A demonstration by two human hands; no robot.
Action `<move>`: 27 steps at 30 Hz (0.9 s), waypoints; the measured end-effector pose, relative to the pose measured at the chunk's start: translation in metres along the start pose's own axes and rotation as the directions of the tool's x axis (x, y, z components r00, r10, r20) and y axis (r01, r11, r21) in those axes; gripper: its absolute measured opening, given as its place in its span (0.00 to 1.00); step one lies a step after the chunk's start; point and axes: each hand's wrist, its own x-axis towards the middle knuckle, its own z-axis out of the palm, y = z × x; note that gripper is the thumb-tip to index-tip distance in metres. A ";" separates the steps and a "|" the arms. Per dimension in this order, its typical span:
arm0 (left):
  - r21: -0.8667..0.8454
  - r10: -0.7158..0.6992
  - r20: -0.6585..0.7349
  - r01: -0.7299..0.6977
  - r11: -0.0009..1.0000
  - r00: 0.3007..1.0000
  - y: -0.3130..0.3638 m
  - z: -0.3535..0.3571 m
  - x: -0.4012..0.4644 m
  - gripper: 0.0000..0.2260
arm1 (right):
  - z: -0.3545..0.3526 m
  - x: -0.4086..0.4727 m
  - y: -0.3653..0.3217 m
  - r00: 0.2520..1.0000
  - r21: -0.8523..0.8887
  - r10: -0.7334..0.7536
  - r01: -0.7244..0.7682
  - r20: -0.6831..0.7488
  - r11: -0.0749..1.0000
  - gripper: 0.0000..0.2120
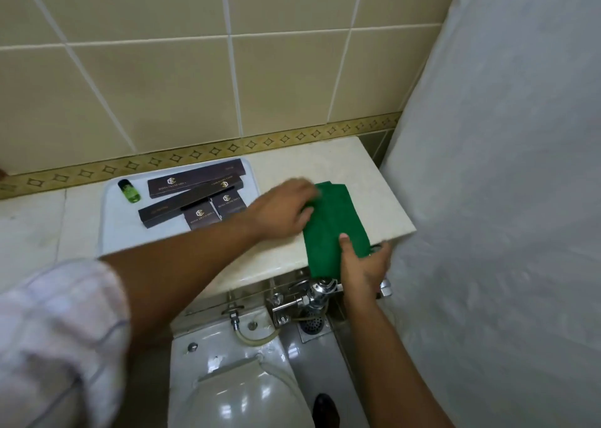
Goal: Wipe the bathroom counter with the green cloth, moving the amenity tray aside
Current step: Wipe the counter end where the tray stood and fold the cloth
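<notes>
A folded green cloth (335, 222) lies on the right end of the pale marble counter (367, 180), hanging over the front edge. My left hand (283, 209) rests on the cloth's left side and looks blurred. My right hand (364, 265) pinches the cloth's lower end at the counter's edge, thumb on top. The white amenity tray (113, 229) sits to the left on the counter. It holds several dark boxes (195, 196) and a small green bottle (129, 192).
A tiled wall backs the counter. A white shower curtain (504, 183) hangs close on the right. Below the counter are a chrome flush valve (312, 294), a floor drain (310, 325) and a toilet (240, 382) with its lid down.
</notes>
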 end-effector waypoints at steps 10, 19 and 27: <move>0.020 -0.436 0.440 0.476 0.879 0.785 0.009 0.001 0.111 0.18 | -0.019 -0.002 0.004 0.759 0.421 0.406 -0.631 0.508 0.652 0.22; -0.566 -0.574 0.231 0.588 0.577 0.786 0.008 -0.061 0.005 0.07 | -0.036 -0.016 -0.061 0.845 0.347 0.266 -0.450 0.464 0.823 0.21; -0.984 -0.963 0.176 0.009 -0.178 0.205 0.034 -0.096 -0.304 0.14 | 0.115 -0.154 -0.167 0.419 -0.180 -0.027 0.447 0.908 0.876 0.15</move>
